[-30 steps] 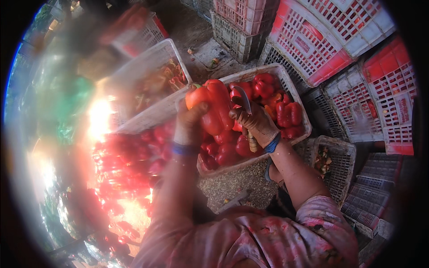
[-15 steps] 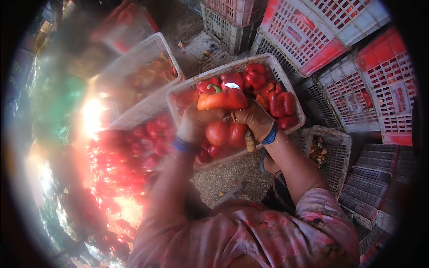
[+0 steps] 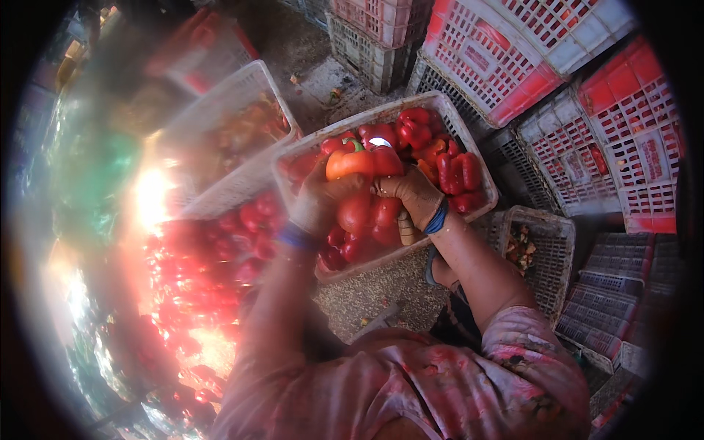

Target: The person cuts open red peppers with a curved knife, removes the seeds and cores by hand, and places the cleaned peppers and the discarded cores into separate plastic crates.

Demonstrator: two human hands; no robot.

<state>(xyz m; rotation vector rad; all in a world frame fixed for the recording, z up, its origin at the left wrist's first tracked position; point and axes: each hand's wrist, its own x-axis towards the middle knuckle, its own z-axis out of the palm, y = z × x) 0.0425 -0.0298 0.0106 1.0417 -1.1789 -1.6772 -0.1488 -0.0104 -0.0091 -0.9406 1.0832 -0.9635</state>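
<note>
Over the crate (image 3: 480, 172), both of my hands grip an orange-red bell pepper (image 3: 348, 166) with a curled green stem. My left hand (image 3: 317, 202) closes on its left side, and my right hand (image 3: 411, 194) on its right, thumbs toward the near side. Each wrist has a blue band. Beneath the right palm shows a tan, rounded thing (image 3: 407, 228); I cannot tell whether it is fingertips or a handle. Red bell peppers (image 3: 415, 127) fill the crate around and below my hands. A bright glint sits at the held pepper's far edge.
Left of the crate stands another pale crate (image 3: 282, 95) with orange-red pieces inside. A heap of red peppers (image 3: 253, 216) lies at the left, washed out by glare. Stacked red-and-white crates (image 3: 488, 59) rise at the far right. A crate with scraps (image 3: 546, 253) sits at the right.
Almost nothing differs. The view has shifted slightly, and both hands keep the pepper in much the same place over the crate.
</note>
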